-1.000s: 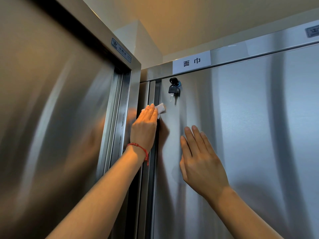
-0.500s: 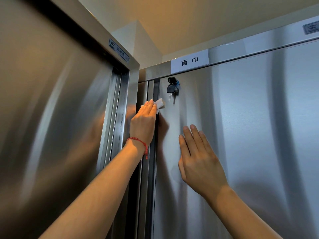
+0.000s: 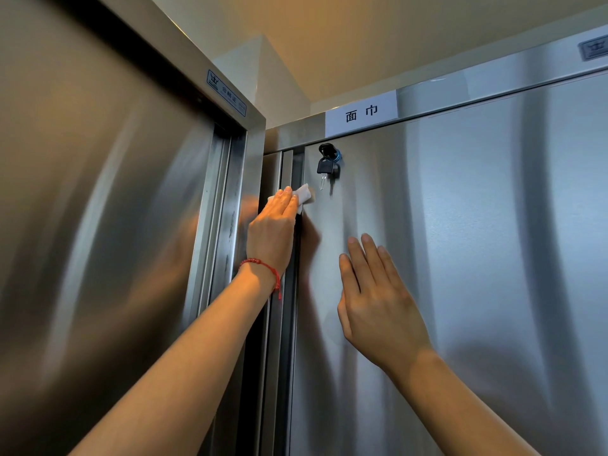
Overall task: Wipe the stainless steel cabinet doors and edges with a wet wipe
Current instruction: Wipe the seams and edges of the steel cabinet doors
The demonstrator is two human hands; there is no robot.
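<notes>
Up the door (image 3: 460, 258) edge, our left hand (image 3: 271, 232) had slid the wipe (image 3: 302, 196) higher under flat fingers — nearing the key (image 3: 324, 167) — our right hand (image 3: 375, 297) staying spread flat.

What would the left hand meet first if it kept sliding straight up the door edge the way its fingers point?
Probably the top frame rail above the door. The left hand, pressing the wet wipe, points up the door's left edge; the hanging keys sit slightly right of that line and look likely to be missed.
</notes>
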